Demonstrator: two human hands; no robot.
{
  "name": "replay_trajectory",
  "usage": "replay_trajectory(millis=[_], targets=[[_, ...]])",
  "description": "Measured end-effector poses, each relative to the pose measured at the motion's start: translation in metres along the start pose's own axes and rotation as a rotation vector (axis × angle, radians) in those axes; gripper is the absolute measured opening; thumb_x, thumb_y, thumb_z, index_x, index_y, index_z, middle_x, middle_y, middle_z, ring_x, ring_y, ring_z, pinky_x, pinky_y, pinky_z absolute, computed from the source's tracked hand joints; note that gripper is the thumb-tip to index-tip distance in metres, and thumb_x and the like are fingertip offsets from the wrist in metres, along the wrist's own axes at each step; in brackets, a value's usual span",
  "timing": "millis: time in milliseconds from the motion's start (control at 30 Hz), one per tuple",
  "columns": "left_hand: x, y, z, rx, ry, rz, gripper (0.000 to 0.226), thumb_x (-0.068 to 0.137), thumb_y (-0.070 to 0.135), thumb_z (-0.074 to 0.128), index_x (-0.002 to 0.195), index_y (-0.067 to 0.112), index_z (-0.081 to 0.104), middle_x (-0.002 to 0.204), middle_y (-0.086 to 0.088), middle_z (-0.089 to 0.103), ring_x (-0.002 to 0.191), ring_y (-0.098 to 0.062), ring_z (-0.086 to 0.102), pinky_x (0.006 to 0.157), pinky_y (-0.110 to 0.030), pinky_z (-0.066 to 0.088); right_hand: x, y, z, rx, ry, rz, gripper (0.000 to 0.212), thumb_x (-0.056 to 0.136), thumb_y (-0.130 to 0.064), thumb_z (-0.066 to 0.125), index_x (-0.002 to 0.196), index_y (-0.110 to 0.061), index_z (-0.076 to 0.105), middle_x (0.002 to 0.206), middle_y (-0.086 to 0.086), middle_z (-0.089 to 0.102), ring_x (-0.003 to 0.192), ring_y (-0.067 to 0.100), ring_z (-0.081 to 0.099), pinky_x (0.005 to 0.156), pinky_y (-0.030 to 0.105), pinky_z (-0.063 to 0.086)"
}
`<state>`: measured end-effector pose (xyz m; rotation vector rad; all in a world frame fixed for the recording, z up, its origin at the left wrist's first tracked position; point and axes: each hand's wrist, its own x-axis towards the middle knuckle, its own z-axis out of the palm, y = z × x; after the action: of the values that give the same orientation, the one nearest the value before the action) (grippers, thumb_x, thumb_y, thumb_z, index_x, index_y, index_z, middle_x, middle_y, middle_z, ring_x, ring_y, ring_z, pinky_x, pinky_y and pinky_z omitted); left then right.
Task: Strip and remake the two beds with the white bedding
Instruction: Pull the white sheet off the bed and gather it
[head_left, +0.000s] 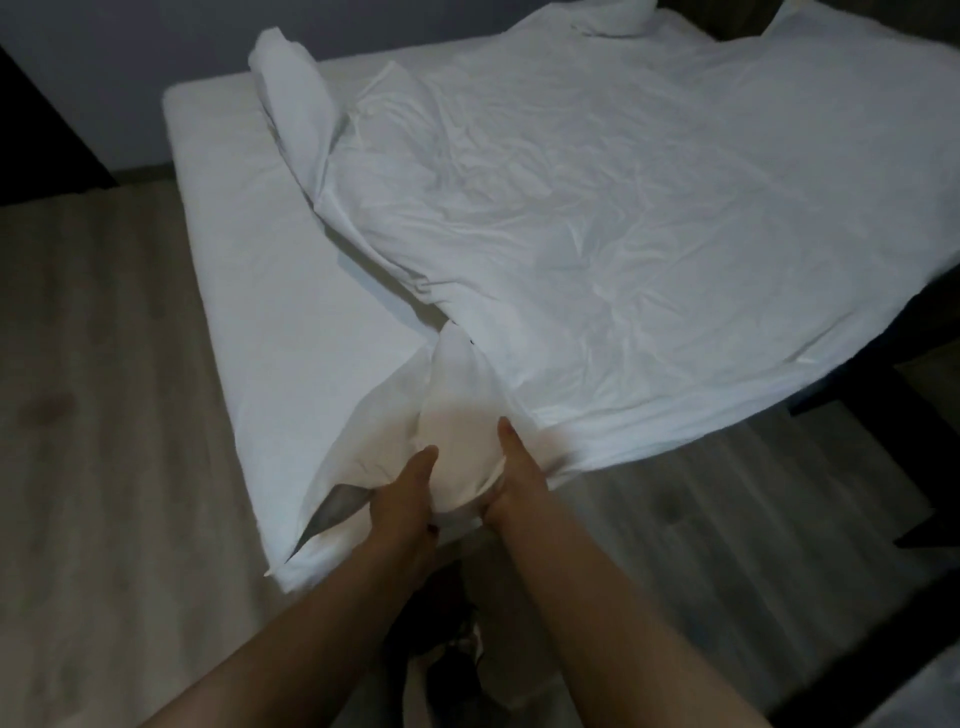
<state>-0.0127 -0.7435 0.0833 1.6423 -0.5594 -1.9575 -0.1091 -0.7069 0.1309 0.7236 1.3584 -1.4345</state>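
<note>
A crumpled white sheet (597, 218) lies spread over the right part of a white mattress (270, 291), hanging off its near right edge. One corner of the sheet is bunched at the mattress's near corner. My left hand (402, 493) grips that bunch from the left, thumb up. My right hand (514, 473) grips the same bunch from the right, thumb pointing up along the cloth. The left strip of the mattress lies bare. At the far left the sheet is folded back in a rolled flap (291, 88).
Pale wood floor (93, 415) runs left of and in front of the bed. A dark bed frame or furniture (883, 395) stands at the right edge. A grey wall (130, 47) is behind the bed. My feet (452, 649) show below my arms.
</note>
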Motion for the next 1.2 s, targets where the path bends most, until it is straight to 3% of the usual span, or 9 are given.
replay_trajectory(millis=[133,233,400,533,800,900,1000,1100,1200], targets=[[-0.024,0.006,-0.017,0.056,0.002,0.084,0.071,0.065,0.042,0.08,0.127,0.016,0.058,0.118,-0.009,0.066,0.106,-0.033,0.063,0.095,-0.053,0.049,-0.006,0.008,-0.006,-0.138,0.112,-0.095,0.055,0.078,-0.027,0.077,0.118,0.003,0.056,0.109,0.015,0.063,0.093,0.034,0.063,0.072,0.039,0.052],[-0.02,0.021,-0.031,-0.024,0.0,0.164,0.059,0.076,0.024,0.078,0.13,0.014,0.055,0.121,-0.006,0.064,0.109,-0.026,0.062,0.096,-0.045,0.05,-0.006,0.008,-0.015,-0.281,0.176,-0.213,0.063,0.077,-0.029,0.078,0.121,0.009,0.056,0.12,0.018,0.062,0.105,0.033,0.061,0.087,0.039,0.053],[0.036,0.089,-0.08,-0.194,0.054,-0.057,0.046,0.073,0.027,0.081,0.11,0.009,0.062,0.103,-0.006,0.07,0.08,-0.018,0.072,0.065,-0.036,0.06,-0.007,0.016,-0.044,-0.298,0.188,-0.296,0.052,0.074,-0.029,0.081,0.116,-0.004,0.064,0.111,0.008,0.067,0.1,0.028,0.064,0.093,0.04,0.051],[0.063,0.114,-0.096,0.116,0.015,-0.104,0.035,0.081,0.014,0.072,0.11,0.002,0.059,0.08,-0.009,0.065,0.065,-0.018,0.065,0.052,-0.03,0.055,-0.005,0.018,-0.054,-0.254,0.184,-0.334,0.041,0.073,-0.022,0.081,0.108,-0.008,0.067,0.104,0.008,0.071,0.095,0.029,0.067,0.09,0.051,0.053],[0.006,0.114,-0.144,0.793,-0.104,0.551,0.027,0.059,0.022,0.062,0.078,0.003,0.065,0.064,-0.01,0.063,0.058,-0.021,0.059,0.059,-0.032,0.049,-0.027,0.096,-0.026,-0.324,0.226,-0.388,0.057,0.064,-0.026,0.084,0.109,0.001,0.061,0.097,0.009,0.068,0.088,0.022,0.064,0.088,0.04,0.053],[-0.002,0.109,-0.172,0.833,-0.158,0.628,0.016,0.07,0.012,0.069,0.082,0.003,0.064,0.064,-0.011,0.065,0.057,-0.024,0.064,0.055,-0.035,0.054,-0.054,0.132,-0.007,-0.664,0.289,-0.609,0.087,0.066,-0.038,0.081,0.137,-0.005,0.042,0.136,0.009,0.048,0.127,0.027,0.046,0.111,0.038,0.035],[-0.009,0.108,-0.196,0.877,-0.202,0.72,0.009,0.077,-0.001,0.064,0.079,-0.006,0.057,0.065,-0.016,0.061,0.055,-0.019,0.061,0.05,-0.017,0.045,-0.081,0.15,0.022,-0.865,0.148,-0.772,0.075,0.085,-0.034,0.069,0.146,-0.007,0.034,0.15,0.007,0.035,0.139,0.019,0.031,0.11,0.027,0.025],[-0.014,0.119,-0.219,0.916,-0.226,0.747,0.01,0.078,-0.004,0.059,0.075,-0.007,0.05,0.065,-0.017,0.055,0.052,-0.009,0.045,0.051,-0.015,0.034,-0.087,0.147,0.056,-0.991,0.11,-0.806,0.027,0.091,-0.044,0.058,0.103,-0.02,0.064,0.104,0.0,0.063,0.105,0.02,0.054,0.089,0.028,0.037],[-0.022,0.13,-0.24,0.9,-0.242,0.775,0.011,0.079,0.002,0.06,0.076,-0.004,0.052,0.067,-0.018,0.055,0.055,-0.014,0.043,0.051,-0.017,0.033,-0.089,0.141,0.097,-1.226,0.064,-0.84,0.053,0.094,-0.05,0.047,0.054,-0.019,0.032,0.055,-0.003,0.04,0.061,0.02,0.042,0.062,0.033,0.031]])
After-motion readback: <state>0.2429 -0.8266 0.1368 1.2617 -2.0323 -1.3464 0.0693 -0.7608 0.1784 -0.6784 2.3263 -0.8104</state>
